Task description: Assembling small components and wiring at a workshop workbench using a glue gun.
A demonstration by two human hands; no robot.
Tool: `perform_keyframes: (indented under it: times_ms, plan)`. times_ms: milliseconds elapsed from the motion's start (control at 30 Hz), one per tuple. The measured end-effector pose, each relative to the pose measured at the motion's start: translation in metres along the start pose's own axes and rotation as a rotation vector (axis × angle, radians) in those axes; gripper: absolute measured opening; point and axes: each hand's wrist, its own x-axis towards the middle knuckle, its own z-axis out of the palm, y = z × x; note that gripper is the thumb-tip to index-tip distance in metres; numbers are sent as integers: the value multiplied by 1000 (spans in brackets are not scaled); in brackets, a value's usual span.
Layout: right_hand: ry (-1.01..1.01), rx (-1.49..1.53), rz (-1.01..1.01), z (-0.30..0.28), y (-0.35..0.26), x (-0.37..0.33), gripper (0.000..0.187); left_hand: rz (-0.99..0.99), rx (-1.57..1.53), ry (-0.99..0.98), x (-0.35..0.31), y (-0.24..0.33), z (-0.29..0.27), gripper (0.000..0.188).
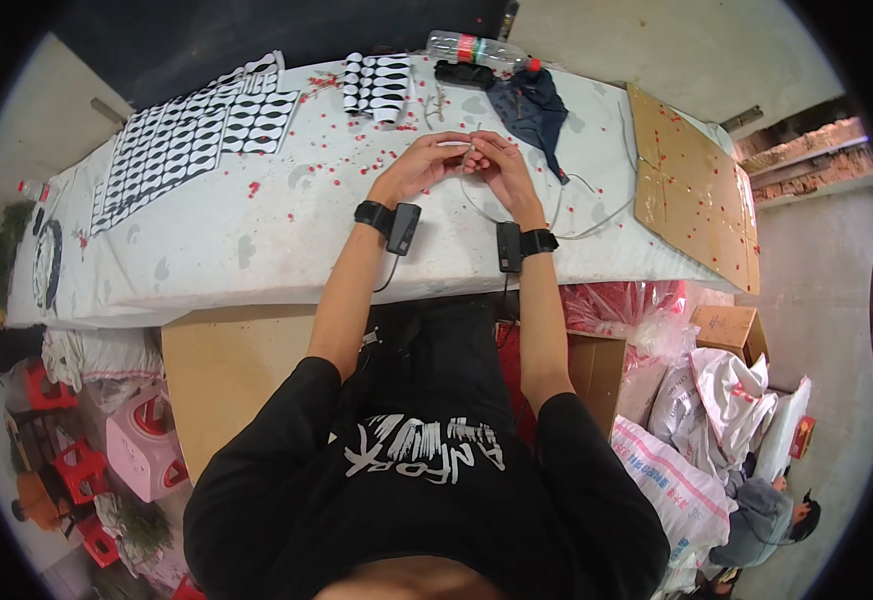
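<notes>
Pinching right hand: was closed on a thin pale strand, apparently steadying it above the white tablecloth.
Left hand: curled to meet those fingertips, perhaps for support; its grip couldn't be told.
Red beads: lay scattered around, seemingly spilled.
Cardboard sheet: lay rightward, bead-strewn.

I can't tell what is between the fingers of the left hand and right hand; it's too small. The bottom edge cuts off the black shirt.
</notes>
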Motion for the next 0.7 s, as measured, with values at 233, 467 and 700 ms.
perform_keyframes:
  times_ms: [233,467,700]
  plan:
    - [-23,-65,-6,0,1,3,15,-5,48,-12,-1,1,-1,32]
    - [-4,2,4,-5,4,6,17,-4,68,-29,-2,5,3,33]
    - [26,-5,20,-4,4,4,16,-26,34,34,-5,5,10,34]
